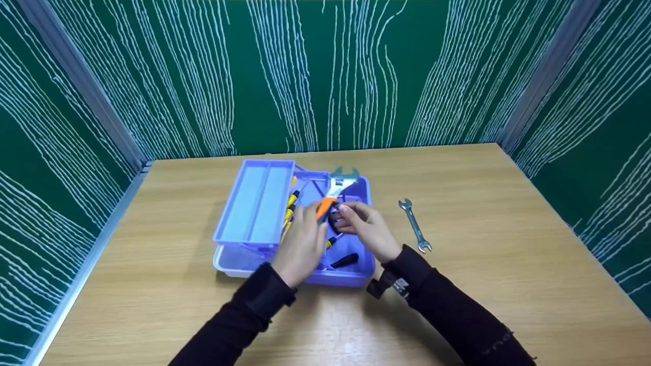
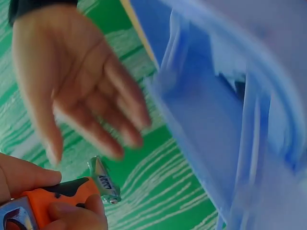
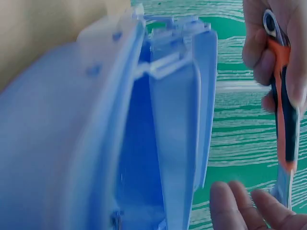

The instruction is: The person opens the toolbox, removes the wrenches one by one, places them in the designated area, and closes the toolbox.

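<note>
An adjustable wrench (image 1: 344, 178) with an orange and black handle is gripped in my left hand (image 1: 301, 246), its silver head raised over the toolbox. My right hand (image 1: 370, 230) is beside the handle with relaxed fingers. In the left wrist view that right hand (image 2: 81, 81) shows its open palm, apart from the wrench (image 2: 72, 189). Under both hands is a blue-purple plastic toolbox (image 1: 338, 278), with its divided tray (image 1: 258, 203) swung out to the left. Yellow-and-black screwdrivers (image 1: 291, 199) lie inside, partly hidden by my left hand. A black-handled tool (image 1: 345, 261) lies near the front wall.
A double open-ended spanner (image 1: 415, 226) lies on the wooden table (image 1: 488, 244) to the right of the toolbox. Green panels with white streaks (image 1: 351, 76) stand along the back and both sides of the table.
</note>
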Action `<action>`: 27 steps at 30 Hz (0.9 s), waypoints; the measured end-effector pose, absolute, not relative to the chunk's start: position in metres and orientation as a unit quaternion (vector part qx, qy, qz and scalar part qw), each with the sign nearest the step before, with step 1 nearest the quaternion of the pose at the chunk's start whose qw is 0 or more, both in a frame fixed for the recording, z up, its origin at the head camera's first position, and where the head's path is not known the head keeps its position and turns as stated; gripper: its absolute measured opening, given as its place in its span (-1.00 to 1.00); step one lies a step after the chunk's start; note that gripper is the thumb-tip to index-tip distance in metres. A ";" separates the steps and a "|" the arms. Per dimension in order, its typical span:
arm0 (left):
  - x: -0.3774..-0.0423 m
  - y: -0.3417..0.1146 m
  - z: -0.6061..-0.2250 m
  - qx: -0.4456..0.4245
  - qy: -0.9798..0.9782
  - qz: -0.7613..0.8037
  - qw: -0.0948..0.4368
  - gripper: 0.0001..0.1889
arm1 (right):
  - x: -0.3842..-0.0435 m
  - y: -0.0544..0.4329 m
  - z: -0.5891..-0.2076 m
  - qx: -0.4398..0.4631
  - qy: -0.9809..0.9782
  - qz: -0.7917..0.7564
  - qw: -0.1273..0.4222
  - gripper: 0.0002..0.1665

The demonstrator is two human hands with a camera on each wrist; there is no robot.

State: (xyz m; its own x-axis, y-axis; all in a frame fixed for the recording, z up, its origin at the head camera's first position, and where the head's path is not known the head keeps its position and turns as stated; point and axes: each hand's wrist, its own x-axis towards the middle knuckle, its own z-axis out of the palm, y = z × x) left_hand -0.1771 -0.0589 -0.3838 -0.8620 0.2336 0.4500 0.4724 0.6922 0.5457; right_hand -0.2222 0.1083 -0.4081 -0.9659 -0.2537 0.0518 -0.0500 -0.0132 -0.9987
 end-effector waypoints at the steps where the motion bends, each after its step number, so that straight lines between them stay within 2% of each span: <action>1: -0.176 -0.056 -0.387 -0.199 -0.903 -0.337 0.180 -0.55 | -0.221 0.107 -0.408 -0.105 0.687 -0.715 0.080 -0.58; 8: -0.172 -0.045 -0.402 -0.217 -0.901 -0.318 0.199 -0.58 | -0.218 0.096 -0.408 -0.059 0.646 -0.756 0.087 -0.74; 17: -0.171 -0.034 -0.412 -0.221 -0.909 -0.295 0.196 -0.56 | -0.223 0.097 -0.409 0.005 0.650 -0.752 0.111 -0.75; 27: -0.169 -0.038 -0.408 -0.228 -0.915 -0.311 0.122 -0.46 | -0.226 0.108 -0.411 -0.003 0.652 -0.743 0.151 -0.74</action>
